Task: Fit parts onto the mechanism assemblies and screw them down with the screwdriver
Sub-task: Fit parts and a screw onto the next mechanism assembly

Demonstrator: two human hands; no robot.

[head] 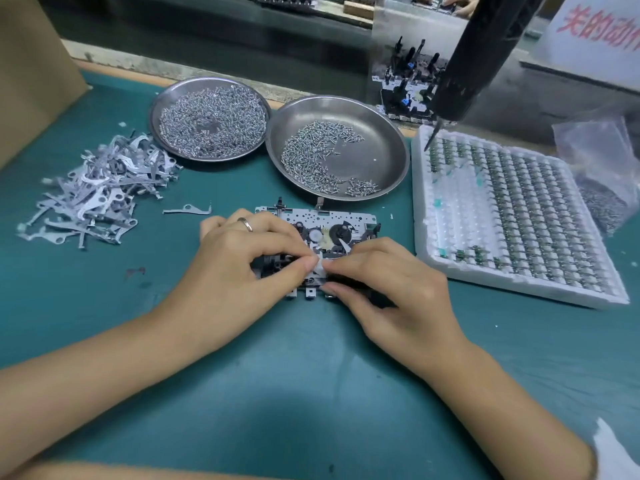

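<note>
**Both hands on the mechanism at mid-surface**

We are seeing, from the left, a pile of metal levers [100, 192], two steel dishes of screws [209, 119] [337, 147] and a foam tray [519, 216] lying on the green surface [311, 375]. The mechanism assembly [322, 244] is lying flat, long axis left to right. Our left hand [242, 258] and right hand [391, 278] are pinching a small white part [319, 266] on its near edge. The screwdriver [467, 60] is hanging over the tray.

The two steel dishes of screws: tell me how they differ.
The left dish is smaller and sits farther back; the right dish is larger and nearer the mechanism assembly. The left dish's screws cover most of its floor; the right dish's leave bare metal showing. Both are round, shiny and touch rims.
</note>
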